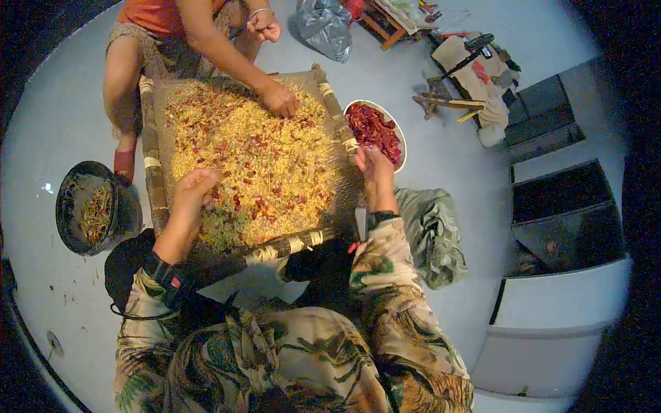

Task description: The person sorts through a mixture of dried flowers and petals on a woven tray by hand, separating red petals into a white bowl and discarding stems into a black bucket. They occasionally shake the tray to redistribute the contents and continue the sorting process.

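Note:
A woven mesh tray (348, 180) in a wooden frame holds a wide spread of small yellow pieces (237, 155) mixed with red bits. My left hand (193, 194) hovers over its near left side, fingers curled together in a pinch; whatever may be in it is too small to name. Below that hand lies a greenish clump (224, 228) of stems. At the tray's right edge is my right hand (375, 167), its fingers pointing at a white-rimmed bowl (405, 153) of dried red chilies (374, 129). Those fingers are blurred and partly hidden.
Across the tray a person in orange reaches one hand (281, 100) into the yellow pieces; their other hand (264, 26) is raised. A black basin (67, 206) with stem scraps stands left. A greenish sack (434, 237) lies right. A grey plastic bag (323, 27) sits at the back.

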`<state>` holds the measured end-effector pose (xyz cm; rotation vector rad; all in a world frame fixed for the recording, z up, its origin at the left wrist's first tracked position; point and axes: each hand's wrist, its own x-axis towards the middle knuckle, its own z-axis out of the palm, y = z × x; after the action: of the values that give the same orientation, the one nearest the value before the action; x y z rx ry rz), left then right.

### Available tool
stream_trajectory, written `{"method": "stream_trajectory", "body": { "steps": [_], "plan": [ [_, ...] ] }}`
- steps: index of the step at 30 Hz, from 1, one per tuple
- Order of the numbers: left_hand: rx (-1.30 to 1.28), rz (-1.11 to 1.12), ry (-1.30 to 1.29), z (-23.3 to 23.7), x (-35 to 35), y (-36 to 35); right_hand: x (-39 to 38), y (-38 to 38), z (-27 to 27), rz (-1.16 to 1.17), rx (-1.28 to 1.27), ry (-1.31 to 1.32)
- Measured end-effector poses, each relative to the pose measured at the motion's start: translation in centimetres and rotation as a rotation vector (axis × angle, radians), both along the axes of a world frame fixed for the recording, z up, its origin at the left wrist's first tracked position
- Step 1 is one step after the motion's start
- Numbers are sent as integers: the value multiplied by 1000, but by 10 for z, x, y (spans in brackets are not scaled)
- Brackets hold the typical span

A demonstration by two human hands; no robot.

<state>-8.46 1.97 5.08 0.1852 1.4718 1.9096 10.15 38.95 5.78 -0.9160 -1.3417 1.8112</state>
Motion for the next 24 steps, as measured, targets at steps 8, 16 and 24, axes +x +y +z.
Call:
{"method": "stream_trajectory", "body": {
  "steps": [8,16,24],
  "plan": [
    [172,131,-116,37,-8,-36,14,-110,-8,303,23,-154],
    [120,493,27,78,-62,-167,24,-149,-13,378,73,-332],
    [-231,572,171,-5,-125,-286,16,-164,-14,374,36,-344]
  ]
}}
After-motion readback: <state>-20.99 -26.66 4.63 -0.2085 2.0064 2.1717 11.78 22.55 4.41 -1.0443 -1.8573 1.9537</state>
